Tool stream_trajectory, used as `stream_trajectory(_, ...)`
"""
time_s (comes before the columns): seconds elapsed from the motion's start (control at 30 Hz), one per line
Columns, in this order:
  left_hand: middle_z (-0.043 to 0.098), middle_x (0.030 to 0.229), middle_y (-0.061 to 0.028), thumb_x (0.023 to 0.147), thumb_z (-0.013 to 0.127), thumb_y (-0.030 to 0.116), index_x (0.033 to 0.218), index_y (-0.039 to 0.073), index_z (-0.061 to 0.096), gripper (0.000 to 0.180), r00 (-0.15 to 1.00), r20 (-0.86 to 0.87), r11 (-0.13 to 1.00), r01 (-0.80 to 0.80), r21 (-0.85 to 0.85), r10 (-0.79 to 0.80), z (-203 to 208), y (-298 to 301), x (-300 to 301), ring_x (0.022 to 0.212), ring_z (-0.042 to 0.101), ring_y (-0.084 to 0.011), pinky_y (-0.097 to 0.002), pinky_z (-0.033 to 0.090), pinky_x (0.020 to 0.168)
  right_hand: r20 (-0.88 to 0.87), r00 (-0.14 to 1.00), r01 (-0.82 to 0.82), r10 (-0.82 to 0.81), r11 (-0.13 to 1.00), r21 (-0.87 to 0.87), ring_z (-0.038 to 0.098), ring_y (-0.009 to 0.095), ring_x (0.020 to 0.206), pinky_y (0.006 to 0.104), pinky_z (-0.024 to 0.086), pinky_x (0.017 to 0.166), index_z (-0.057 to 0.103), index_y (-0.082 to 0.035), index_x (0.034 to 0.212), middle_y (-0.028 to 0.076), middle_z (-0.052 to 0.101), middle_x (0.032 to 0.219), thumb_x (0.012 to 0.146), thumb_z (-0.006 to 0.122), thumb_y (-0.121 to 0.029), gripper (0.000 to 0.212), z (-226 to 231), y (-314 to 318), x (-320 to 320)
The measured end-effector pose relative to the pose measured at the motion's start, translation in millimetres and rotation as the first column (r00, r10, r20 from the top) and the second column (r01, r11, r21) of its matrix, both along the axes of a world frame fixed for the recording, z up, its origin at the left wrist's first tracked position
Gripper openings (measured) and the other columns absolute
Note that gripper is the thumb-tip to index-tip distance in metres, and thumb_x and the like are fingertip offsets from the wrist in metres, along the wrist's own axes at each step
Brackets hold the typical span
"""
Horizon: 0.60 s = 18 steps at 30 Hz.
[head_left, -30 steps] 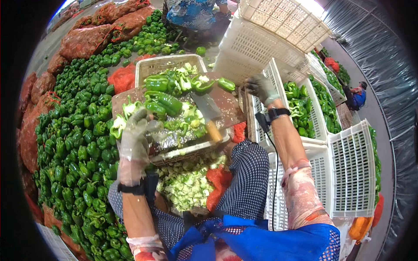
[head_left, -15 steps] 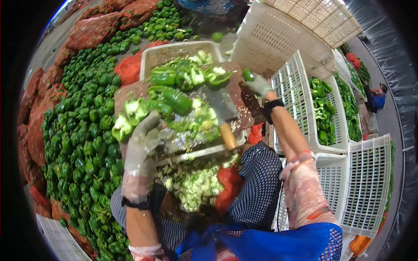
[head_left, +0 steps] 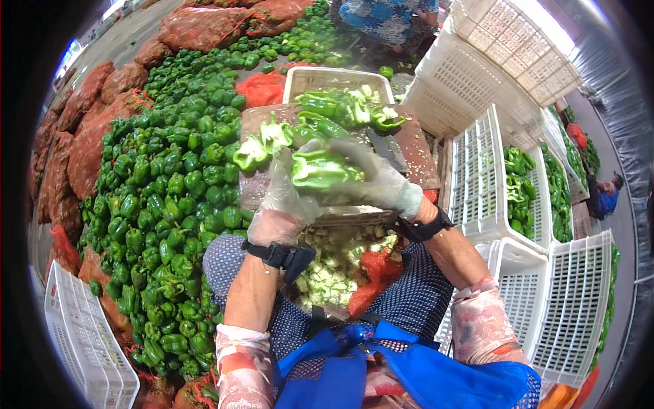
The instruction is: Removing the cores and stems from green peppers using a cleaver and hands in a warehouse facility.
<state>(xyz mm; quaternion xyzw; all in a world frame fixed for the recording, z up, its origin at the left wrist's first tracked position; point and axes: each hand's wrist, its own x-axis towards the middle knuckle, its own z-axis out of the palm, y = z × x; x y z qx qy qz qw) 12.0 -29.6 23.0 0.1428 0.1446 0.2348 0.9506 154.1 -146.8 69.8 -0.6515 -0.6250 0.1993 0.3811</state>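
A halved green bell pepper [head_left: 320, 170] is held over the cutting board [head_left: 255, 123], its pale cut side showing. My left hand [head_left: 283, 198], in a clear plastic glove, is closed on its left end. My right hand [head_left: 385, 180], in a whitish glove, overlaps its right end; motion smears those fingers, so their grip is unclear. More cut pepper pieces [head_left: 276, 133] lie on the board's left and far parts. A wide cleaver blade [head_left: 390, 146] shows beyond my right hand, its handle hidden.
Whole green peppers [head_left: 167, 225] cover the floor at left, below red mesh sacks [head_left: 102, 157]. A white tub [head_left: 300, 78] stands behind the board. White crates [head_left: 470, 170], some with peppers, crowd the right. Pale scraps [head_left: 327, 273] lie between my knees. Another person [head_left: 381, 17] is at the far side.
My right hand has come from the right edge of the board, where it held a green pepper, to its middle. My left hand now holds up a pepper half. The view has shifted.
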Motion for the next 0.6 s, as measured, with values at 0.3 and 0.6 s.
stream_trajectory(0.3, 0.058, 0.119, -0.0081, 0.092, 0.054, 0.049, 0.129, 0.013, 0.052, 0.051, 0.999, -0.009, 0.967, 0.052, 0.249, -0.052, -3.3, 0.7, 13.1, 0.101, 0.061, -0.0231, -0.0373, 0.055, 0.077, 0.413, 0.902, 0.047, -0.127, 0.979, 0.199, 0.055, 0.035, 0.11, 0.0406, 0.046, 0.093, 0.061, -0.004, 0.105, 0.019, 0.053, 0.124, 0.082, 0.067, -0.024, 0.03, -28.3, 25.1, 0.2)
stream_trajectory(0.6, 0.054, 0.127, -0.0148, 0.09, 0.06, 0.014, 0.135, 0.002, 0.043, 0.049, 0.997, 0.067, 0.964, 0.012, 0.265, -0.031, 3.1, -1.0, 16.6, 0.108, 0.06, -0.027, -0.0409, 0.057, 0.083, -0.651, 0.713, 0.314, -0.26, 0.949, -0.036, 0.062, 0.024, 0.091, 0.033, 0.047, 0.081, 0.062, 0.001, 0.105, 0.014, 0.061, 0.109, 0.087, 0.062, -0.017, 0.025, -20.1, 23.0, 6.6)
